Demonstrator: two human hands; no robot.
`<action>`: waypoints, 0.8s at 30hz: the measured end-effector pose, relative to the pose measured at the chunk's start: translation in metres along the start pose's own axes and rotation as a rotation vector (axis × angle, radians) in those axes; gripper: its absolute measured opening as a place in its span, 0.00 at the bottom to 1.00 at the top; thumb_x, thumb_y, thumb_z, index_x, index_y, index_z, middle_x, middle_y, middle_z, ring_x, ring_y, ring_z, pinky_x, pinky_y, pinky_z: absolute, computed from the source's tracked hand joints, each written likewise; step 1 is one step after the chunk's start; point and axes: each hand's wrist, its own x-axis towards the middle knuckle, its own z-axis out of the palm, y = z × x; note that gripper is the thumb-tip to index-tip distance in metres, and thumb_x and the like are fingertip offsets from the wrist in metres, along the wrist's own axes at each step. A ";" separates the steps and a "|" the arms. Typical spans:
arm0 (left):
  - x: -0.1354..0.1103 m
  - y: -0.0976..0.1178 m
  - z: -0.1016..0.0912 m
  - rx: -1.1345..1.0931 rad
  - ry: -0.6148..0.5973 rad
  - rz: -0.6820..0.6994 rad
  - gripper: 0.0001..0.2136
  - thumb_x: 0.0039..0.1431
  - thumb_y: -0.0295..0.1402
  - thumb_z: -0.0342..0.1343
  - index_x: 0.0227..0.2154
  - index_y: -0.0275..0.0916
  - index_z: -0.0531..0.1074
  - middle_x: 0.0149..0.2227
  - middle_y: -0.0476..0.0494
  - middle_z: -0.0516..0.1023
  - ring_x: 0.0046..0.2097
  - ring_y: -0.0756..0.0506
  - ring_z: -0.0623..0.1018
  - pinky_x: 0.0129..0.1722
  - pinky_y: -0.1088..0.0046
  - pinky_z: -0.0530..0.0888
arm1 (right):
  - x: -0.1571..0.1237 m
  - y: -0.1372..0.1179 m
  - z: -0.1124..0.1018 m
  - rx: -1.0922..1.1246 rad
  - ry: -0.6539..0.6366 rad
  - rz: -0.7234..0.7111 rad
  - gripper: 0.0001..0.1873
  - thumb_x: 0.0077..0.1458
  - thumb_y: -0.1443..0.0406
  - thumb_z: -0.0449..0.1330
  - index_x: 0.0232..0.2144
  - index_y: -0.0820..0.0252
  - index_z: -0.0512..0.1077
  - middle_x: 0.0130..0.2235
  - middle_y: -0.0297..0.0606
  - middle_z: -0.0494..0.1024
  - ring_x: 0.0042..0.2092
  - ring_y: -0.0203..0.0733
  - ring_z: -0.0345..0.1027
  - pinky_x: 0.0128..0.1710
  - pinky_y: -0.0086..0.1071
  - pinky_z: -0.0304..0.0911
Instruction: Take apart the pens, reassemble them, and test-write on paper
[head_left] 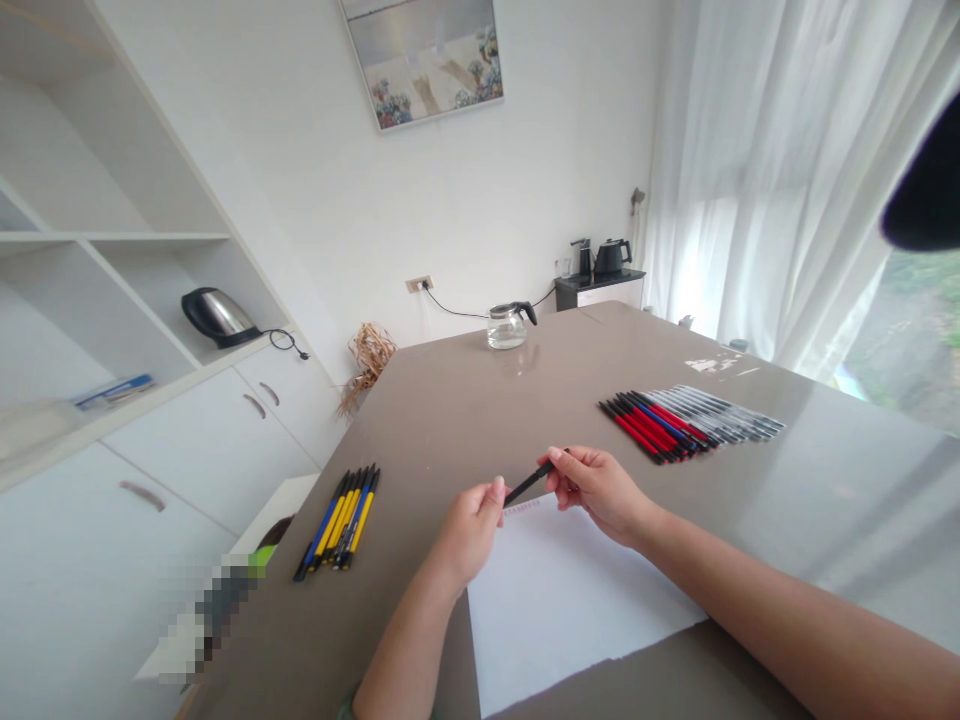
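Observation:
Both my hands grip one black pen just above the top edge of a white sheet of paper. My left hand pinches the pen's lower end. My right hand closes round its upper end. A row of red, blue and clear pens lies on the table to the right. A small bunch of yellow and blue pens lies to the left, near the table's edge.
The brown table carries a glass jug at its far end. White shelves and cupboards with a steel kettle stand at the left. Curtains hang at the right. A dark kettle sits on a far counter.

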 end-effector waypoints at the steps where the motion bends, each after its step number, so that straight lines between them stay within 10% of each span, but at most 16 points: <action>1: 0.000 0.000 0.000 0.015 0.006 -0.021 0.21 0.53 0.47 0.39 0.28 0.34 0.68 0.21 0.50 0.63 0.24 0.51 0.62 0.23 0.76 0.58 | 0.000 0.000 0.000 0.000 -0.002 -0.001 0.18 0.46 0.53 0.54 0.29 0.64 0.69 0.22 0.35 0.70 0.19 0.29 0.60 0.20 0.26 0.57; 24: 0.002 -0.004 0.000 -0.042 0.059 0.069 0.12 0.47 0.41 0.52 0.26 0.35 0.68 0.24 0.49 0.67 0.27 0.50 0.66 0.26 0.77 0.60 | 0.000 0.000 0.001 -0.047 0.039 -0.023 0.18 0.45 0.52 0.54 0.25 0.63 0.69 0.20 0.34 0.70 0.18 0.30 0.59 0.19 0.27 0.55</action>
